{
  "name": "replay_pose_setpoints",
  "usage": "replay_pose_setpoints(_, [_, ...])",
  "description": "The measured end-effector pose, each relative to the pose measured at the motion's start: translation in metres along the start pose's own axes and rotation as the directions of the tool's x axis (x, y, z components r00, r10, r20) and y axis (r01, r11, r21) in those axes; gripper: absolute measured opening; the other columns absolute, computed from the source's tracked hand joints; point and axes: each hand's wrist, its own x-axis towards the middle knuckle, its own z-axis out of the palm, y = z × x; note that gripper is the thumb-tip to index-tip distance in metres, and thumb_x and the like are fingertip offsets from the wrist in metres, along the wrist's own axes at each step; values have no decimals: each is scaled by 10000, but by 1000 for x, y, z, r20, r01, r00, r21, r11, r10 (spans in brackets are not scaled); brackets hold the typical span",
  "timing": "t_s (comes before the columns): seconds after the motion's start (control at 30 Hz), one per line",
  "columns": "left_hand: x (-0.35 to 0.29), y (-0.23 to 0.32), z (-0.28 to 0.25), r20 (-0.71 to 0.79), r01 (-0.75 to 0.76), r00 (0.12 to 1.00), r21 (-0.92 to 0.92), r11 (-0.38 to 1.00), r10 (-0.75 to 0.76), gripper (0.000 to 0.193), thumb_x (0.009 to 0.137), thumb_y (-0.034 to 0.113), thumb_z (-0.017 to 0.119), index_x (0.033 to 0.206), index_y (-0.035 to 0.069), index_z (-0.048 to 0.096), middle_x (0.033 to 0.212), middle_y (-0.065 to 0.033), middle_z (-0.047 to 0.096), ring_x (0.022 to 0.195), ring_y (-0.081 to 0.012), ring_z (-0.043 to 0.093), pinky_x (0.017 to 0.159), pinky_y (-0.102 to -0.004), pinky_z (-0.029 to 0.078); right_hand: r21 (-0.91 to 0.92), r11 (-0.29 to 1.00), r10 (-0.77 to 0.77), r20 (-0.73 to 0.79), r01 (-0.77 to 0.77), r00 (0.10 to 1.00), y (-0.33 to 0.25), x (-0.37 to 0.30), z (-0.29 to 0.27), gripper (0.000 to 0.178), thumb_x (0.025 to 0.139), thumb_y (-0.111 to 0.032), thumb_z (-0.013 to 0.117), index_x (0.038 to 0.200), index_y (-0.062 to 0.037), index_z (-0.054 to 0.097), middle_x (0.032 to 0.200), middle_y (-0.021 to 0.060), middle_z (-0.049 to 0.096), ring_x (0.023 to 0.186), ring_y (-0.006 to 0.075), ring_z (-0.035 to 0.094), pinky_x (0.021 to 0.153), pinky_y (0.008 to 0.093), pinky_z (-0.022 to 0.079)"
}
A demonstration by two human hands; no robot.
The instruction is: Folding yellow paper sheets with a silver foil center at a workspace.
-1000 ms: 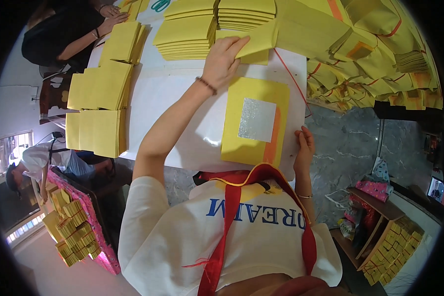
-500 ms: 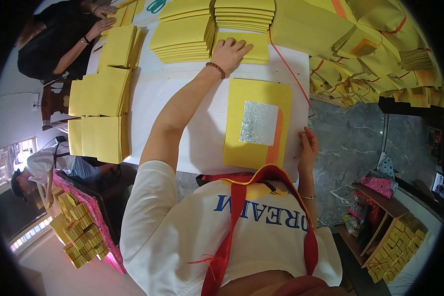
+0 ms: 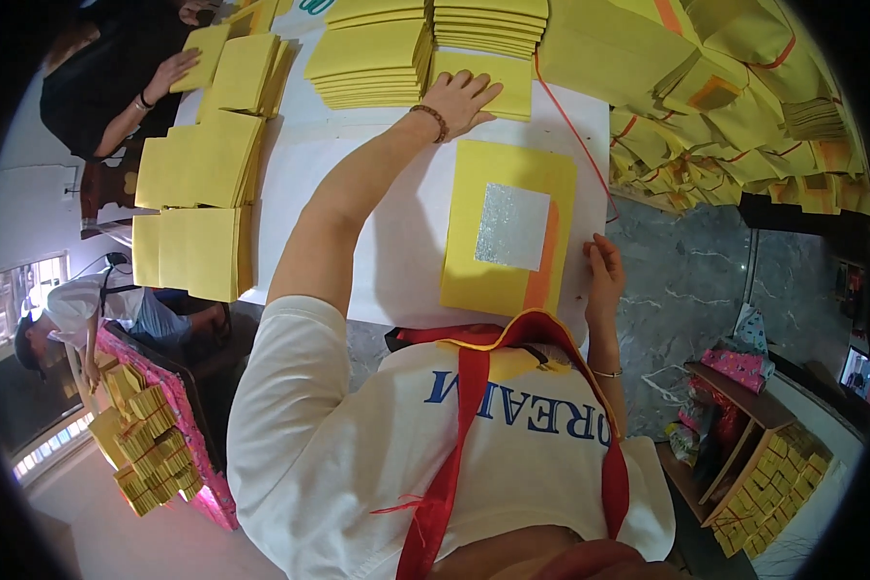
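My left hand [image 3: 459,102] lies palm down with fingers spread on a folded yellow joss paper [image 3: 508,95] at the far side of the white table. In front of me rests a large flat sheet of yellow joss paper [image 3: 462,232] with a silver foil square [image 3: 514,227] and an orange stripe down its right part. My right hand [image 3: 604,278] is beside the table's right edge, its fingers loosely bent and apart, with nothing visible in them. Beyond and left of my left hand stands a stack of folded yellow papers [image 3: 369,63]; another stack [image 3: 488,27] is behind it.
More folded yellow stacks [image 3: 193,251] line the table's left edge, where a co-worker's hand [image 3: 174,72] holds a yellow paper. A red cord [image 3: 575,130] runs along the right side. Piled yellow bundles [image 3: 725,145] stand far right. Another person [image 3: 97,309] sits left by a pink-edged table.
The whole view has shifted slightly. My left hand stays on the folded paper, and my right hand stays by the edge. The co-worker's near hand has moved and now has a yellow paper.
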Motion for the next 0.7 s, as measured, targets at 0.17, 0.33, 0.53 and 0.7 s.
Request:
replay_pose_setpoints(0.17, [7, 4, -12, 97, 10, 995, 83, 996, -18, 540, 878, 435, 450, 1327, 157, 338, 1271, -62, 432, 1121, -231, 437, 842, -407, 390, -248, 900, -333, 144, 360, 932, -8, -13, 10, 213, 847, -135, 578, 1042, -51, 590, 1021, 58, 604, 1021, 190, 533, 863, 298, 397])
replay_pose_setpoints(0.33, [-1, -1, -20, 10, 42, 999, -27, 999, -42, 501, 869, 376, 479, 1286, 118, 376, 1283, -84, 426, 1103, -254, 457, 851, -427, 405, -479, 551, -513, 452, 683, 730, -32, -26, 27, 222, 778, -111, 621, 995, -67, 614, 1004, 68, 611, 1029, 268, 517, 879, 352, 393])
replay_pose_setpoints(0.53, [-28, 34, -60, -225, -56, 974, -323, 945, -19, 237, 818, 155, 510, 1033, 68, 557, 1102, -112, 529, 978, -281, 512, 797, -394, 426, -486, 545, -500, 467, 684, 730, -21, -21, 28, 210, 749, -98, 630, 959, -80, 621, 964, 79, 612, 1011, 288, 497, 878, 371, 389])
replay_pose_setpoints(0.7, [-121, 132, -111, -222, -211, 972, -653, 727, 82, 172, 798, 128, 555, 935, 53, 626, 953, -108, 568, 909, -290, 525, 790, -352, 432, -491, 527, -478, 504, 694, 719, -16, -22, 25, 245, 763, -87, 626, 1004, -53, 602, 1036, 90, 589, 1047, 278, 490, 909, 359, 383])
